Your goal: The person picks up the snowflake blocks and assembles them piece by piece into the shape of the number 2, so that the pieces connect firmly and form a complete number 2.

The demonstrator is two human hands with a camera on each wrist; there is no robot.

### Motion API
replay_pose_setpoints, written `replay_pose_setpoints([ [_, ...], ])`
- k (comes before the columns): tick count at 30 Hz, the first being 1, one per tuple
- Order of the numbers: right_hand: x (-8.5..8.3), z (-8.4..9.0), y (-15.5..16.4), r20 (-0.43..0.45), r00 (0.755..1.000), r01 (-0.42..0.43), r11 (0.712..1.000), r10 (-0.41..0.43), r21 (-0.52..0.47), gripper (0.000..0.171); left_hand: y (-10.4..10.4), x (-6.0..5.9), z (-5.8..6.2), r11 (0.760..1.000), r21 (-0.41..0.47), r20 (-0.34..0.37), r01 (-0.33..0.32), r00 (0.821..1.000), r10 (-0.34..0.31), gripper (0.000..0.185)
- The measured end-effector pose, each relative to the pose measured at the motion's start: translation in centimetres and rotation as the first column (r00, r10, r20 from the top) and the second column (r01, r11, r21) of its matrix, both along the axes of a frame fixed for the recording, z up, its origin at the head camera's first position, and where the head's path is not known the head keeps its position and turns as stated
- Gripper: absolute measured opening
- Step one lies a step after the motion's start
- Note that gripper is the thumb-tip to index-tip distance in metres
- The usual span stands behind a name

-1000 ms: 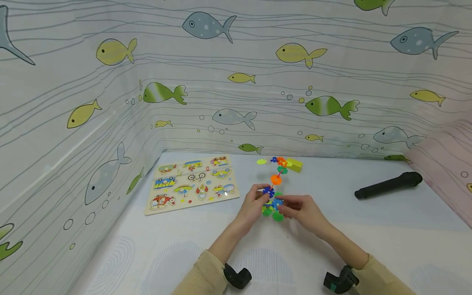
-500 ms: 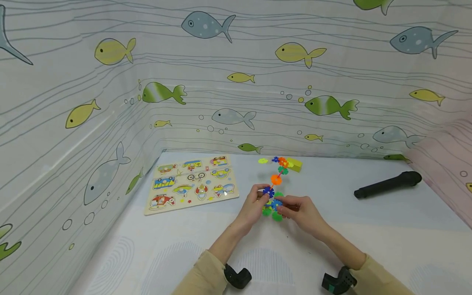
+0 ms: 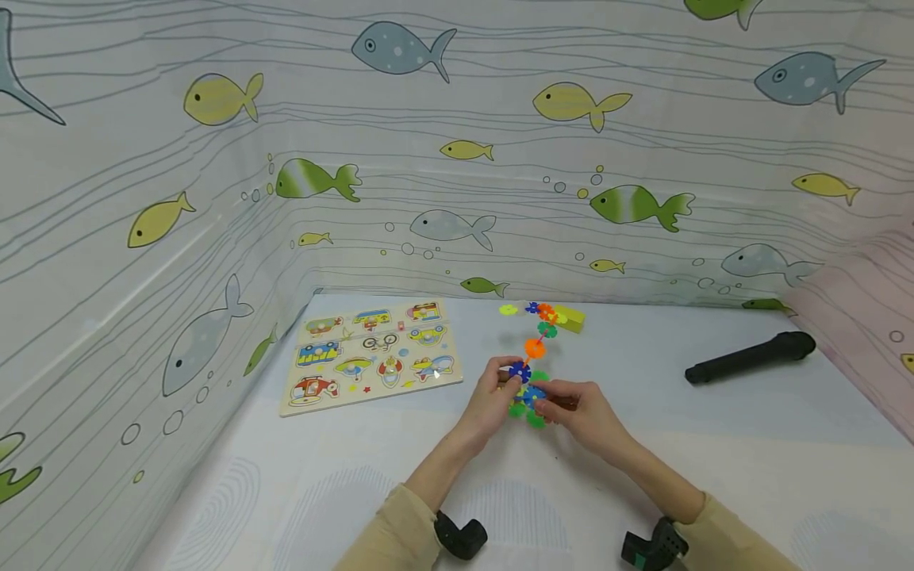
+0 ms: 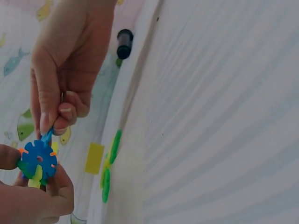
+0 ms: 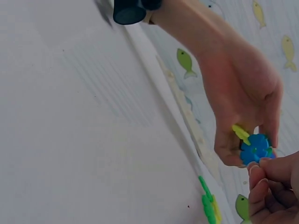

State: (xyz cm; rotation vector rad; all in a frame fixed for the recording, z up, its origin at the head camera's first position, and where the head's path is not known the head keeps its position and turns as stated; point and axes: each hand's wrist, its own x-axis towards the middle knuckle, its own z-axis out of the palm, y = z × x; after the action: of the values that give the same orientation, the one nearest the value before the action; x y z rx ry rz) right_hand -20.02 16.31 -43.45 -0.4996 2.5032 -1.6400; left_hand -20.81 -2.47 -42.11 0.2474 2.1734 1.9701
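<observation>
In the head view my left hand [image 3: 487,400] holds a dark blue snowflake disc [image 3: 520,372], part of a linked chain of plastic discs. Thumb and fingers of my right hand [image 3: 587,408] pinch a lighter blue disc [image 3: 532,396] at the chain's near side. Seen from the left wrist, a blue notched disc [image 4: 39,160] sits between both hands, with a second blue piece [image 4: 46,136] edge-on under the right fingertips. A yellow disc [image 5: 240,133] shows beside the left fingers in the right wrist view. Green discs [image 3: 536,419] lie below the hands. Fingers partly hide the joints.
Beyond the hands the chain runs through an orange disc [image 3: 535,348] and a teal disc [image 3: 547,330], towards a yellow block [image 3: 571,319]. A wooden vehicle puzzle board [image 3: 421,385] lies left. A black microphone [image 3: 750,358] lies right. Fish-patterned walls enclose the table.
My right hand has shifted slightly left with the lighter blue disc, closer to the left hand. The left hand stays nearly still, and the far end of the chain wobbles a little.
</observation>
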Motion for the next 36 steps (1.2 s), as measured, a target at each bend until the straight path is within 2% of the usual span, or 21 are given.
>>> replay_pose_setpoints([
  [6,-0.1,-0.1,-0.3,0.004,1.0,0.016,1.0,-0.016,0.002,0.037,-0.3,0.0,0.2,1.0,0.011,0.002,-0.021,1.0,0.021,0.035],
  [16,-0.3,0.0,-0.4,0.019,1.0,-0.009,1.0,0.009,0.004,0.038,-0.4,0.0,0.2,0.999,0.013,0.011,-0.04,0.999,0.04,0.035],
  [22,-0.6,0.1,0.0,0.038,0.998,0.044,0.997,-0.046,0.056,0.034,-0.3,-0.1,0.1,0.998,0.012,0.031,-0.061,0.998,0.061,0.034],
  [31,-3.3,0.3,1.2,0.066,0.97,0.225,0.968,-0.233,0.108,0.038,-0.4,-0.1,0.6,0.997,0.007,0.048,-0.076,0.996,0.076,0.036],
  [36,-5.1,-0.3,1.3,0.087,0.966,0.231,0.964,-0.244,0.133,0.035,-0.7,-0.3,0.8,0.995,-0.005,0.056,-0.096,0.994,0.096,0.036],
])
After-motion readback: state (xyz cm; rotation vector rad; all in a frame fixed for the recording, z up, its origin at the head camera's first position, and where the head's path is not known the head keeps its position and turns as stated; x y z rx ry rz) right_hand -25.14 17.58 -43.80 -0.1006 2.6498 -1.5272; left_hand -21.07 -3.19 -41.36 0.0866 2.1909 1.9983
